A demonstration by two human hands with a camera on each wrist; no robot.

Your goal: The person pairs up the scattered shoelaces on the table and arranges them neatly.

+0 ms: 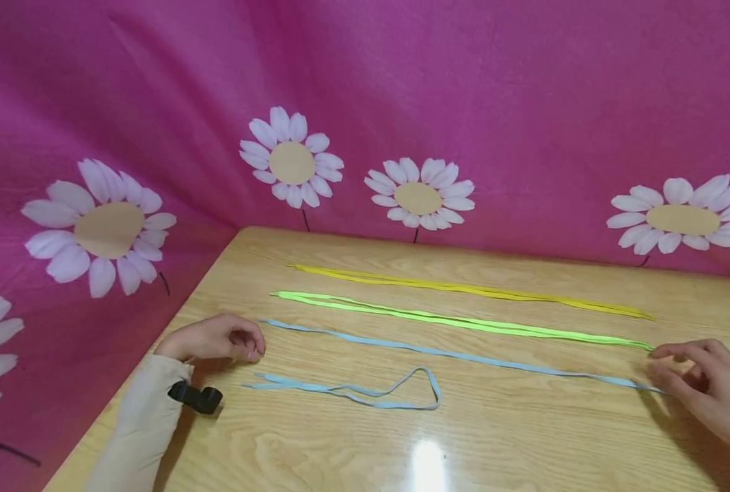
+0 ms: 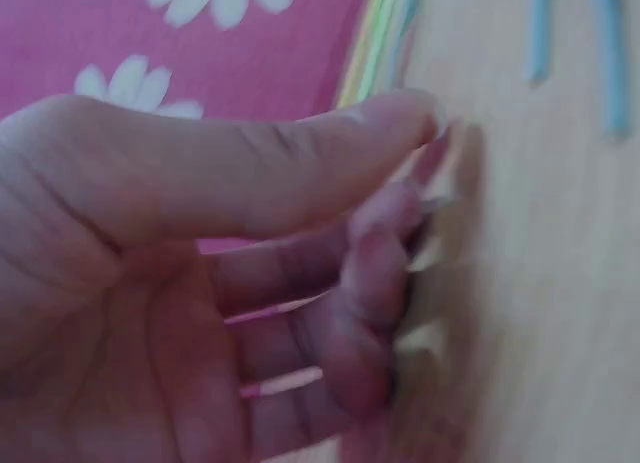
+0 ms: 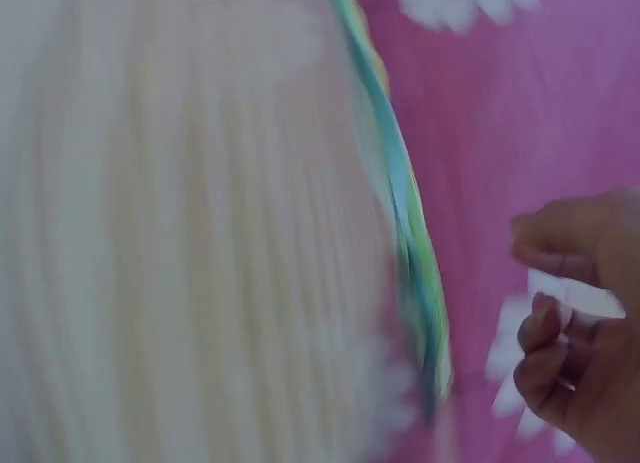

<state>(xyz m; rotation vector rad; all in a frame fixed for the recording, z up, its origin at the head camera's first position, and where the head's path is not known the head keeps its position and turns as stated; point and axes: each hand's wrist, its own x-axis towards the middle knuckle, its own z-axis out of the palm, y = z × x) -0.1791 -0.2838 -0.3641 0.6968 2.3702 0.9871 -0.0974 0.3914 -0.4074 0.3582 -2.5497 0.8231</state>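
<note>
A flat light-blue shoelace (image 1: pixel 451 354) lies stretched nearly straight across the table between both hands. My left hand (image 1: pixel 220 337) hovers near its left end, fingers loosely bent and holding nothing; the left wrist view shows thumb and fingertips without a lace between them. Close to the right ends of the blue and green laces is my right hand (image 1: pixel 712 383). In the right wrist view its loosely curled fingers are apart from the laces (image 3: pixel 395 168). Closer to me, another light-blue shoelace (image 1: pixel 396 405) lies folded, its bend forming a loop at the right.
Beyond the blue lace, a doubled neon-green shoelace (image 1: pixel 525 331) and a doubled yellow shoelace (image 1: pixel 494 294) lie roughly parallel on the wooden table (image 1: pixel 316 451). A pink cloth (image 1: pixel 494 82) with white daisies hangs behind and at the left. A black device (image 1: pixel 195 396) sits on the left wrist.
</note>
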